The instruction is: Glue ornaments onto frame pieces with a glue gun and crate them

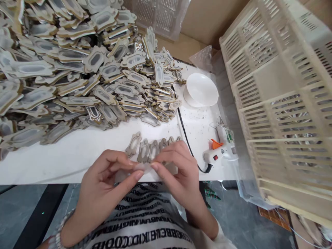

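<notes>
Between both hands is a small whitish translucent piece, its exact kind too unclear to tell. My left hand pinches one end with thumb and forefinger. On the other end, the thumb and fingertips of my right hand are closed. Just beyond the fingers, several small grey ornate frame-shaped plates stand in a row on the white table, partly covered by my right hand. One more grey plate lies tilted at the row's left end.
A large heap of similar plates fills the back left. At right stand a white bowl, a white hot glue gun with an orange part, and a tall cream plastic crate. A black cord crosses the table.
</notes>
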A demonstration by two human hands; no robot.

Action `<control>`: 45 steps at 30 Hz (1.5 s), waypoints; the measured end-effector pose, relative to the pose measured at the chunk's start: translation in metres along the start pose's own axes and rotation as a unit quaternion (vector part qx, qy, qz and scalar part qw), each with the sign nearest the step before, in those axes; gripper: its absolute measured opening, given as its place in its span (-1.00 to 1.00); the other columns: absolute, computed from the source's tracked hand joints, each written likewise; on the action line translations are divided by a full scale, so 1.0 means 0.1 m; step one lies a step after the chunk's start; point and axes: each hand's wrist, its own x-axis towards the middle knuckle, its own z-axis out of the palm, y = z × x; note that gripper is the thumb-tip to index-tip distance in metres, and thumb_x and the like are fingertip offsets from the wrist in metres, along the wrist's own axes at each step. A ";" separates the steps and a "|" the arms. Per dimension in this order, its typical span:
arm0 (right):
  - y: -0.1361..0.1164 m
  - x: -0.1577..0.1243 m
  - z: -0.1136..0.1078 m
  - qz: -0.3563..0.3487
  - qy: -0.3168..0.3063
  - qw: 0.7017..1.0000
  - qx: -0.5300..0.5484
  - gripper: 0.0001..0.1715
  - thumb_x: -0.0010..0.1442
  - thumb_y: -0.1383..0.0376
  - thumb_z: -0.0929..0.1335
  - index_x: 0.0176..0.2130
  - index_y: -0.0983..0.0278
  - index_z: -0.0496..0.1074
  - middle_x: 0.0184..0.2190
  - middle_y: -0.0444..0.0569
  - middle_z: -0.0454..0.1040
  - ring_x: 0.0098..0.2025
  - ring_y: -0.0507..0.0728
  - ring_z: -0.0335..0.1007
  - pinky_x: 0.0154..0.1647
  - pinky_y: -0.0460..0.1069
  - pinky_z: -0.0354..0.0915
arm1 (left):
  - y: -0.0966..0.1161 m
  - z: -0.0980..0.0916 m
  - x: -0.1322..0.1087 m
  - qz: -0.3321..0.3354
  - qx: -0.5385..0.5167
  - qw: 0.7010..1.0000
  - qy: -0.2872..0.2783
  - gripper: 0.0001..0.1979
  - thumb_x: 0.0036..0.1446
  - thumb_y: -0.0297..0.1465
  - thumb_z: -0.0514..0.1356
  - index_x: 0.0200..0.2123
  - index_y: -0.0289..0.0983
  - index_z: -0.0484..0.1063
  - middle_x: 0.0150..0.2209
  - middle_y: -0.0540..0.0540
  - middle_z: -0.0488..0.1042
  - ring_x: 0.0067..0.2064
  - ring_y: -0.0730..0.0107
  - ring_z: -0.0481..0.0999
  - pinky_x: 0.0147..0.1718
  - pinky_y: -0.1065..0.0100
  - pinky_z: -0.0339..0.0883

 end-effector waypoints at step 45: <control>-0.06 -0.08 -0.15 0.011 -0.021 0.999 -0.043 -0.94 0.35 0.35 0.42 -0.19 0.21 0.56 -0.31 -0.13 0.52 -0.20 0.10 0.40 -0.19 0.02 0.32 | -0.02 0.04 0.03 0.030 0.005 0.999 -0.021 -0.78 0.08 -0.32 0.45 -0.27 -0.11 0.46 -0.45 0.11 0.56 -0.44 0.46 0.64 -0.43 0.58 0.53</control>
